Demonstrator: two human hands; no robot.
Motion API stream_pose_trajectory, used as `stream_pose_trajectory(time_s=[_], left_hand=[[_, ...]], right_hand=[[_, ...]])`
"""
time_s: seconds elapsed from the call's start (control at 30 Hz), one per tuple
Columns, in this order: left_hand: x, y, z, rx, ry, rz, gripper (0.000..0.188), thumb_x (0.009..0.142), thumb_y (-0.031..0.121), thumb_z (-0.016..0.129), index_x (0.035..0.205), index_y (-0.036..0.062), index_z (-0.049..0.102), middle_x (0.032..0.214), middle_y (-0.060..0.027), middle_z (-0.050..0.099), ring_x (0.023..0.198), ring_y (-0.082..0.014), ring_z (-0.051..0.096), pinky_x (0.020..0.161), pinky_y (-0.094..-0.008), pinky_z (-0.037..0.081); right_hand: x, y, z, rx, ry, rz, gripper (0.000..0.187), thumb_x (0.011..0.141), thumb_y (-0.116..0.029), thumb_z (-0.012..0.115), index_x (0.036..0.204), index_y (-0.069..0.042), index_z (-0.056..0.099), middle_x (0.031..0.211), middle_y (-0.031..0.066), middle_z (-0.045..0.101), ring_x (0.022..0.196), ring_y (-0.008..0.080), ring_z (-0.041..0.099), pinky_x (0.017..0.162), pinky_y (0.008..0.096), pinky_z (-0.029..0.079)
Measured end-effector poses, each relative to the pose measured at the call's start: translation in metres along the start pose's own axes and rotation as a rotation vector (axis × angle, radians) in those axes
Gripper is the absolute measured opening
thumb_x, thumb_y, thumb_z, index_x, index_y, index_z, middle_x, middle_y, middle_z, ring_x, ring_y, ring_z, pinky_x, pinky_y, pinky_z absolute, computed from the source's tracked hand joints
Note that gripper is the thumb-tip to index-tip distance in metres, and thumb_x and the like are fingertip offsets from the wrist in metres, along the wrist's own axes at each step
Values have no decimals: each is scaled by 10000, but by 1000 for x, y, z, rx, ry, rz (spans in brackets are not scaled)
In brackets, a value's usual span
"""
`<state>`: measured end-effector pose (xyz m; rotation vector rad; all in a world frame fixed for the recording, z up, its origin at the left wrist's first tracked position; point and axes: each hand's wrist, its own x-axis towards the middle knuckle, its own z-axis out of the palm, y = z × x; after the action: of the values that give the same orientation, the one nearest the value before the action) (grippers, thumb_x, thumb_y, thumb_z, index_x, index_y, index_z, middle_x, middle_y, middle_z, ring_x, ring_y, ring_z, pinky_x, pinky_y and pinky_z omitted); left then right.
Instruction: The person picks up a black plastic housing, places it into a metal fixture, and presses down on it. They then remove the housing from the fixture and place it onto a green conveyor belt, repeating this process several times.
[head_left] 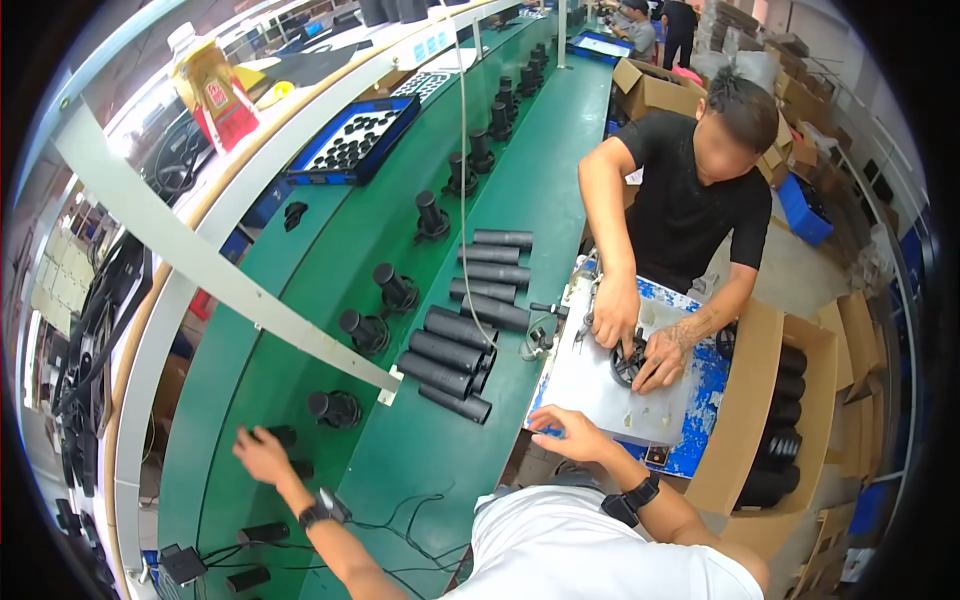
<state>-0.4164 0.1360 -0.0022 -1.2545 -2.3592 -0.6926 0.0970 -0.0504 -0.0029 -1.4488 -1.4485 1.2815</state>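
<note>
My left hand (262,455) reaches over the green bench surface (230,390) at the left, fingers apart and nothing seen in them. Right beside it lies a short black cylinder (283,435); whether they touch I cannot tell. A black flanged fitting (335,408) stands just beyond. My right hand (570,432) hovers by the near corner of a blue-and-white worktable (705,420), its fingers loosely bent and apart, with nothing visible in it. Across that table, a co-worker's hands (660,358) work on a black wheel-like part (628,362).
Several black tubes (440,350) lie grouped mid-bench, behind a hanging white cable (463,200). A row of flanged fittings (430,215) recedes along the bench. A white metal brace (220,255) crosses at left. Thin black cables (400,535) lie near me. A cardboard box (755,400) holds black parts.
</note>
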Motion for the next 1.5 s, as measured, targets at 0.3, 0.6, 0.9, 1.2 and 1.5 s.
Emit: stream_pose_trajectory(time_s=[0.3, 0.6, 0.9, 1.2, 1.5], left_hand=[[-131, 154, -113, -1291, -1187, 397, 406, 884, 365, 581, 982, -10, 702, 851, -82, 674, 800, -163, 626, 729, -290, 472], [-249, 271, -101, -1541, -1574, 437, 720, 832, 205, 711, 1421, 40, 332, 1285, -153, 517, 1106, -216, 545, 920, -330, 444], [-285, 310, -131, -1675, -2522, -6, 562, 976, 481, 378, 1249, -4, 454, 931, -139, 634, 742, -208, 629, 651, -312, 506], [-312, 319, -129, -1276, -2914, -299, 647, 1002, 507, 211, 1027, 2, 613, 676, -140, 590, 540, -232, 525, 492, -317, 413], [-333, 310, -118, -1293, -2727, 71, 515, 993, 458, 420, 1210, -3, 496, 908, -106, 620, 788, -186, 603, 672, -305, 486]], right_hand=[[31, -23, 18, 454, -310, 35, 394, 953, -254, 584, 1239, 11, 525, 1136, 112, 640, 1051, 183, 614, 946, 324, 470], [5, -6, -27, 1153, 437, -156, 421, 815, -235, 681, 1116, 30, 554, 1000, 119, 617, 923, 211, 613, 840, 368, 521], [-32, -12, -91, 1244, 385, -573, 654, 815, -389, 723, 1293, -94, 387, 1159, 99, 509, 1115, 267, 516, 1011, 401, 419], [-79, 13, -104, 1141, 261, -789, 736, 645, -286, 878, 1205, -193, 409, 1080, 1, 513, 1134, 229, 476, 1108, 465, 302], [-110, 22, -96, 1046, 489, -552, 689, 621, -272, 889, 1113, -179, 416, 998, 5, 487, 1109, 240, 490, 1108, 487, 306]])
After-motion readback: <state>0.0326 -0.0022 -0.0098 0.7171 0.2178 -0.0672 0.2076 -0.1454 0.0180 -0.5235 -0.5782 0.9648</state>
